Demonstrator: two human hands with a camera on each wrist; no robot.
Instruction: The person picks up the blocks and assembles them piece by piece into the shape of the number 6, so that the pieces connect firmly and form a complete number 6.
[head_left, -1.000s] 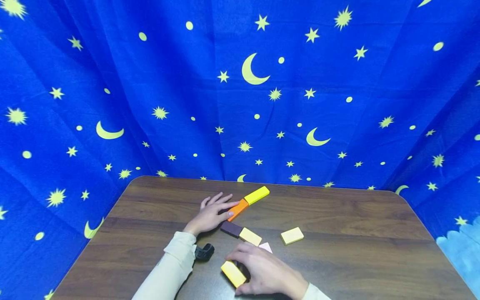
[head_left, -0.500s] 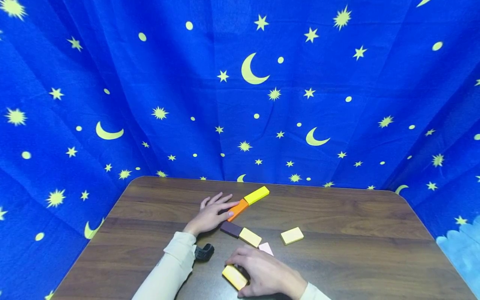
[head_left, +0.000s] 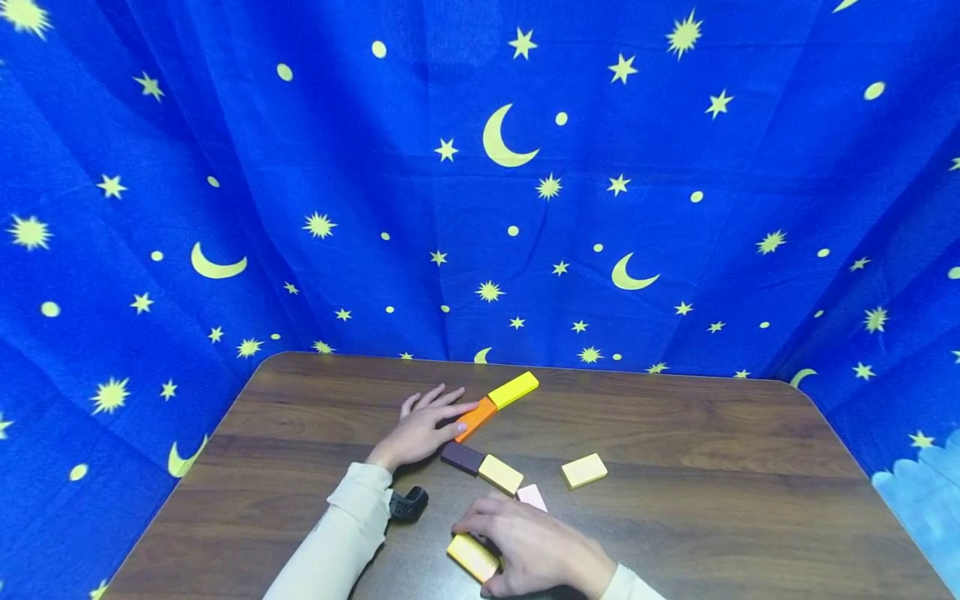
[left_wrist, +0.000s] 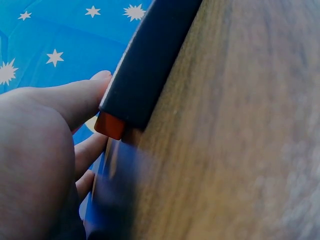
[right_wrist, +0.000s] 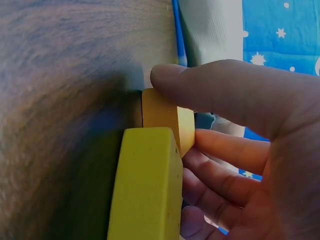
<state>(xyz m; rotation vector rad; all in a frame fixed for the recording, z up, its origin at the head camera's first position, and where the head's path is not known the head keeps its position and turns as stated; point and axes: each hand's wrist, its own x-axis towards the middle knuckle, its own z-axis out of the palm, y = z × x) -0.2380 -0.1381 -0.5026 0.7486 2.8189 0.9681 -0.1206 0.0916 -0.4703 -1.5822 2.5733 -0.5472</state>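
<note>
My right hand [head_left: 536,546] grips a yellow block [head_left: 474,557] near the front of the table, its thumb on the near end and fingers at the far end. In the right wrist view the thumb presses an orange-yellow block [right_wrist: 160,107]; a yellow-green block [right_wrist: 145,185] stands closer to the camera. Which block that is in the head view, I cannot tell. Fingers spread, my left hand [head_left: 420,432] rests against an orange block [head_left: 477,419], its index finger and thumb touching it. A bright yellow block [head_left: 514,389] adjoins the orange one end to end.
A dark brown block [head_left: 462,458] and a pale yellow block [head_left: 501,474] lie end to end, with a pink block [head_left: 532,497] beyond, partly behind the right hand. Another pale yellow block [head_left: 584,471] lies apart to the right. A black wrist device [head_left: 408,504] is by the left sleeve.
My right hand has slid slightly right and toward the front edge with the yellow block. More of the pink block shows. My left hand stays still on the orange block.
</note>
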